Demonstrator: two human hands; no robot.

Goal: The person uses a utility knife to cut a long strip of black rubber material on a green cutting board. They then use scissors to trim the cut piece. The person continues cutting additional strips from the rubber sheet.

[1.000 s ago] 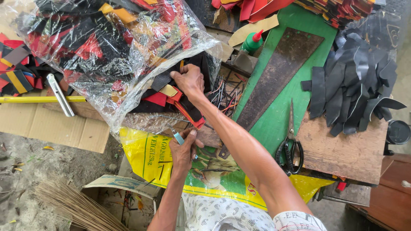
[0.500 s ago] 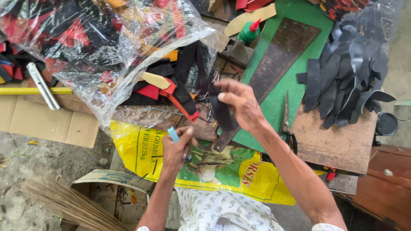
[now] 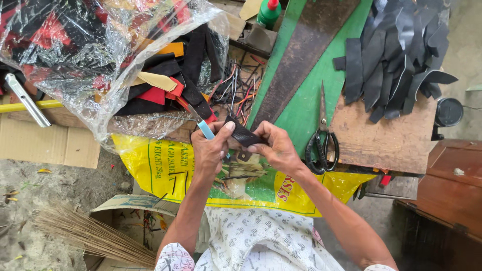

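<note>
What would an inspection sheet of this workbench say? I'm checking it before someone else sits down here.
Surface: green board with a dark worn sheet across it; wooden slab to its right.
Job's things: small black strip held between both hands; blue-handled tool in the left hand.
Clutter: clear plastic bag of black, red and orange scraps; pile of black strips; scissors; green bottle; yellow sack.
Grippers: left hand and right hand both pinch the strip.
Cables: tangle of thin wires.
Surroundings: cardboard, broom, dirt floor.
</note>
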